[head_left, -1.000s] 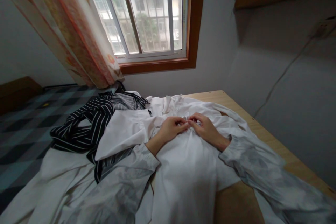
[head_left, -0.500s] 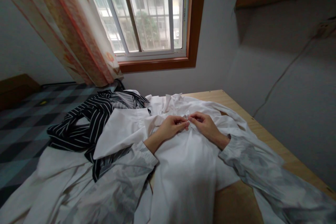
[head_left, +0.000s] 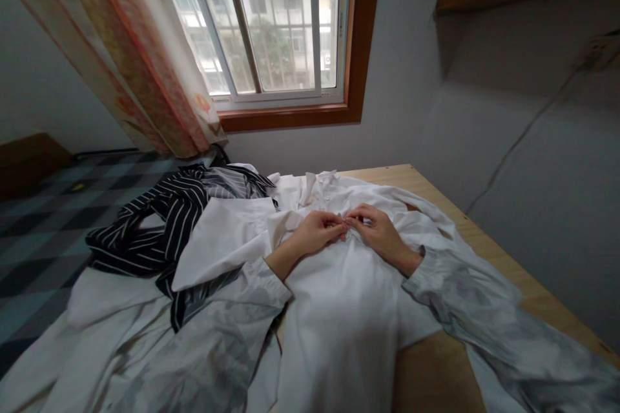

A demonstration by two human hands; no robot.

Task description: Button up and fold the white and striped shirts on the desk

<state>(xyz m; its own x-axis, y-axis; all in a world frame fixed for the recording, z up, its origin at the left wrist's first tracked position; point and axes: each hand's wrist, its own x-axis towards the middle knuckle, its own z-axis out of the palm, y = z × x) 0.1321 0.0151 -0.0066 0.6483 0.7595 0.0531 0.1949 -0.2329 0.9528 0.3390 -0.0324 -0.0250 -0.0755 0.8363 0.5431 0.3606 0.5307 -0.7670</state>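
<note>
The front of a white shirt [head_left: 346,297] is pinched at its middle by both hands, the thumb and fingers of each drawn together on the cloth. The left hand [head_left: 314,233] and the right hand [head_left: 380,233] are held with their fingertips close together; whether they touch cannot be told, and what is gripped between them is too small to make out. Compared with the earlier frames, little is changed: both hands are kept at the same spot on the shirt, and only the fingertips seem slightly shifted. The view is also tilted a little.

The shirt is spread across a wooden table [head_left: 477,242], its collar end laid toward the window [head_left: 285,45], and small buttons [head_left: 327,198] are shown beyond the fingers. On the left, a white cloth flap [head_left: 225,232] is rested over a black striped garment [head_left: 186,213], both left as they were a second ago. Beyond them, a bed is covered by checked bedding [head_left: 39,239]. Both forearms are covered by grey patterned sleeves [head_left: 203,342], with the wrists left bare.
</note>
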